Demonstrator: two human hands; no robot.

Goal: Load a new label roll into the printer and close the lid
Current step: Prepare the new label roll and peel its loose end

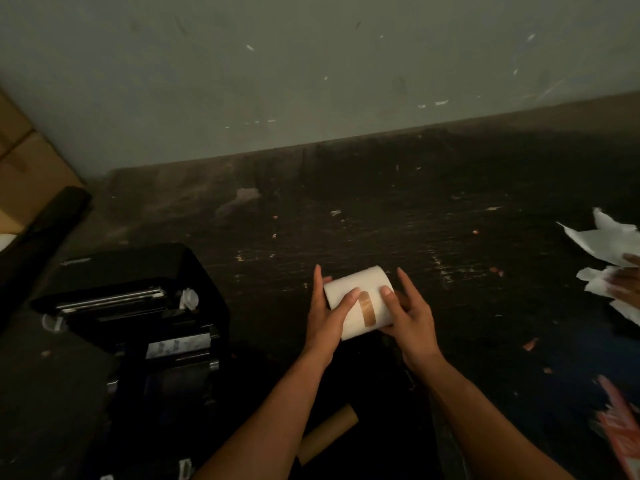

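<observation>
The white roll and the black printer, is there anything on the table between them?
No. In the head view, only bare dark table lies between the label roll, held by both hands, and the open printer to its left.

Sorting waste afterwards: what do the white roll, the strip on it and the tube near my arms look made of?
White roll: matte paper label stock, by its flat white face. Strip: probably glossy brown tape, faintly shiny. Tube: likely bare cardboard, dull tan, an empty core.
</observation>
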